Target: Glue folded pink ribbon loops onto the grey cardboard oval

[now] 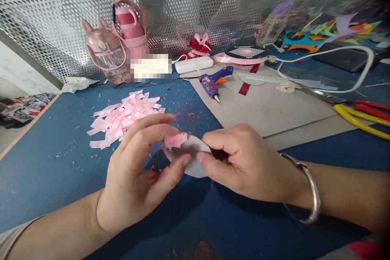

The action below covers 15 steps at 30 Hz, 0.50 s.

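Observation:
A round grey cardboard disc (196, 167) is held tilted above the table, with folded pink ribbon (176, 141) at its far left edge. My right hand (243, 162) pinches the disc's right side between thumb and fingers. From the left, my left hand (143, 170) curves round the disc; its thumb rests on the grey face and a fingertip touches the ribbon. Beyond the left hand lies a loose pile of short pink ribbon strips (128, 115). A blue glue gun (213, 83) with an orange trigger lies farther back.
Grey cardboard sheets (243, 113) lie behind my right hand, with yellow-and-red-handled scissors (359, 118) at right. Pink bottles (106, 55), a white power strip (194, 65) and a ribbon roll (243, 55) stand along the perforated metal panel (189, 20). A white cable (329, 50) loops at the back right.

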Available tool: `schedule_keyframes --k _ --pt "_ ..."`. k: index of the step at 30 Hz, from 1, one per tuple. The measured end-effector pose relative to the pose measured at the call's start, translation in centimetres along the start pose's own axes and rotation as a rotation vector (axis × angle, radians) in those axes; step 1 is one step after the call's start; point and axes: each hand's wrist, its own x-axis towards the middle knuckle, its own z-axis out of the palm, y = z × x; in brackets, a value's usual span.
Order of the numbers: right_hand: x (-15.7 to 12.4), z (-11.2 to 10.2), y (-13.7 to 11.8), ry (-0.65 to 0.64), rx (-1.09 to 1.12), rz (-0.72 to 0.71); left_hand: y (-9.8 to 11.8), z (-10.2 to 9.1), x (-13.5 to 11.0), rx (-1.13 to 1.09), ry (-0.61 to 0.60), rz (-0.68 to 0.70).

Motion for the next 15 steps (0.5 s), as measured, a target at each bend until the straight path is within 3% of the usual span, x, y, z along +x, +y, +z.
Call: schedule_keyframes --k 5,15 --pt "-0.18 0.35 -0.54 0.024 -0.082 -0.083 0.37 -0.15 0.16 0.047 -0.011 0.067" --pt "-0.28 0.69 -0.11 0.043 -0.08 -0.114 0.09 -0.44 0.81 0.143 -0.003 0.226"
